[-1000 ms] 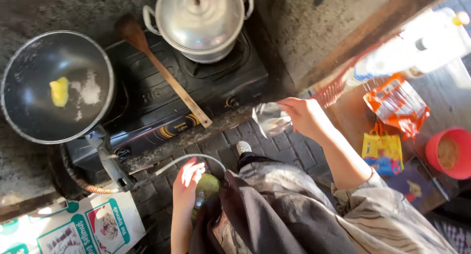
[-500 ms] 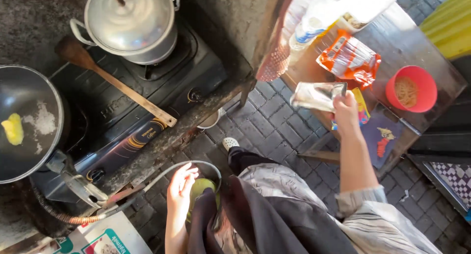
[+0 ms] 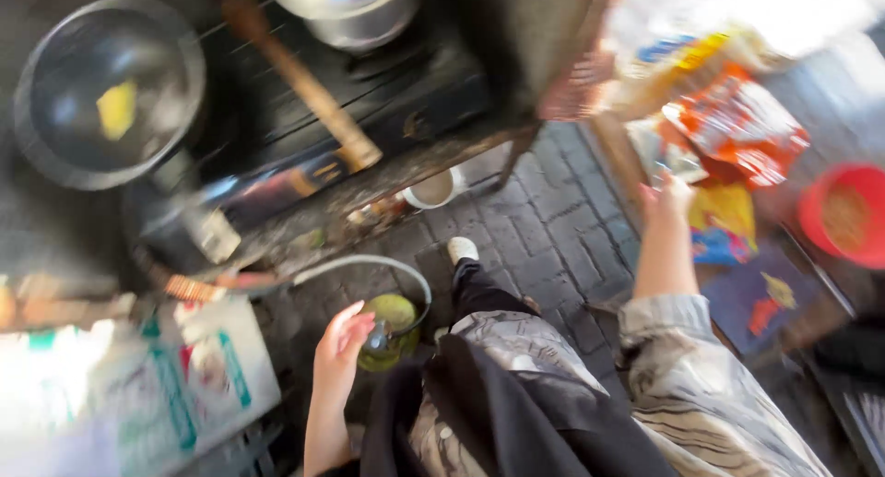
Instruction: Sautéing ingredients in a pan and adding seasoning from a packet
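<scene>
Head view, looking down. My right hand (image 3: 668, 199) was stretched out to the right over the low table (image 3: 737, 302), its fingertips among the packets: a pale, silvery packet (image 3: 666, 159) lay just beyond and to the left of them, touching or nearly so, with the orange packet (image 3: 737, 131) farther out and the yellow packet (image 3: 724, 214) just to the right of my wrist. The blur hid whether those fingers were closed on anything, so I could not tell their spread. My left hand (image 3: 341, 348) hung low by my knee, fingers loosely curled and half open beside the green container (image 3: 392, 316) inside a wire hoop (image 3: 369, 260), touching its near edge at most. The packets thus lay by the right hand and well apart from the left. The pan (image 3: 106, 90) and the wooden spoon (image 3: 300, 81), its long axis running diagonally across the stove (image 3: 415, 99), sat beyond both hands.
</scene>
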